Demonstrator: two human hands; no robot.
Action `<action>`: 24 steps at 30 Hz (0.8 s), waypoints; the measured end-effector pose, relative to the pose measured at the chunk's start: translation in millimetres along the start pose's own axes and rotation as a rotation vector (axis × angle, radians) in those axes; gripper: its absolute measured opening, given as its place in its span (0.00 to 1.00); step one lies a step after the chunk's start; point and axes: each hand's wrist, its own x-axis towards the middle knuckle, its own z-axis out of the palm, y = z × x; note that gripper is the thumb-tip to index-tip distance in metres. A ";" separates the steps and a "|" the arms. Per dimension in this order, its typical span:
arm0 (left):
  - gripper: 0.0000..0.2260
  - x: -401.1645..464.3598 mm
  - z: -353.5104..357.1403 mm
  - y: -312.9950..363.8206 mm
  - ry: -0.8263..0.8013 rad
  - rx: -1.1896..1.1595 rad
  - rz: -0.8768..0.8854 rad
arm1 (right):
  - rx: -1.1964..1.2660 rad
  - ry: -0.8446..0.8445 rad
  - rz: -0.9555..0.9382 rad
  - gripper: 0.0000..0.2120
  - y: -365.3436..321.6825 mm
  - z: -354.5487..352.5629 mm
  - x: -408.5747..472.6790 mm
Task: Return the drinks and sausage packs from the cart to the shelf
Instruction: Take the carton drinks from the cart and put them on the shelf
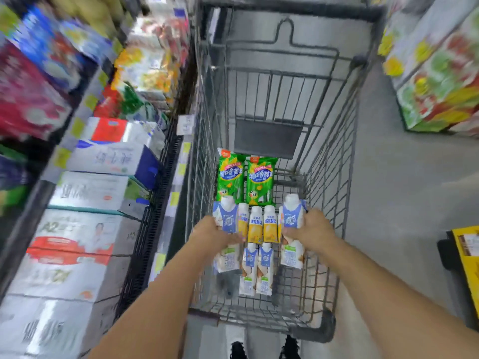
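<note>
- From the head view, we reached both arms down into a grey wire cart standing beside the shelf on our left.
- Our left hand was curled around a blue-and-white drink carton, which stood with its white cap pointing away from us, long axis running up the frame.
- Our right hand gripped a matching carton near the cart's right wall, capped end likewise pointing away from us.
- Between the two hands stood a row of yellow bottles with white rounded tops, smooth and glossy, touching one another side by side.
- Nearer to us, two more blue-and-white cartons sat side by side on the mesh floor, with faceted, tapered tops.
- Farther in, two green sausage packs lay flat next to each other, shiny plastic film, long axes running lengthwise along the cart.
- The shelf held stacked cardboard cases, blurred by motion, with yellow price tags along its edge.
- Black shoes showed on the grey floor below the cart's padded handle.
</note>
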 end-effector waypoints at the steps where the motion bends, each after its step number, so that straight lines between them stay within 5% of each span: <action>1: 0.28 -17.0 -15.0 14.4 0.031 -0.011 0.035 | -0.018 0.011 -0.009 0.20 -16.9 -14.2 -14.2; 6: 0.33 -94.2 -86.2 67.2 0.144 -0.021 0.199 | -0.004 0.011 -0.204 0.40 -72.8 -62.9 -48.2; 9: 0.23 -155.6 -130.1 82.9 0.224 -0.041 0.283 | -0.138 0.003 -0.364 0.33 -136.9 -89.5 -113.0; 13: 0.23 -238.4 -180.6 80.0 0.350 -0.120 0.342 | -0.231 -0.076 -0.562 0.20 -205.2 -107.2 -189.1; 24: 0.14 -461.5 -202.9 -38.1 0.844 -0.418 0.347 | -0.341 -0.410 -1.117 0.19 -278.7 -51.5 -375.7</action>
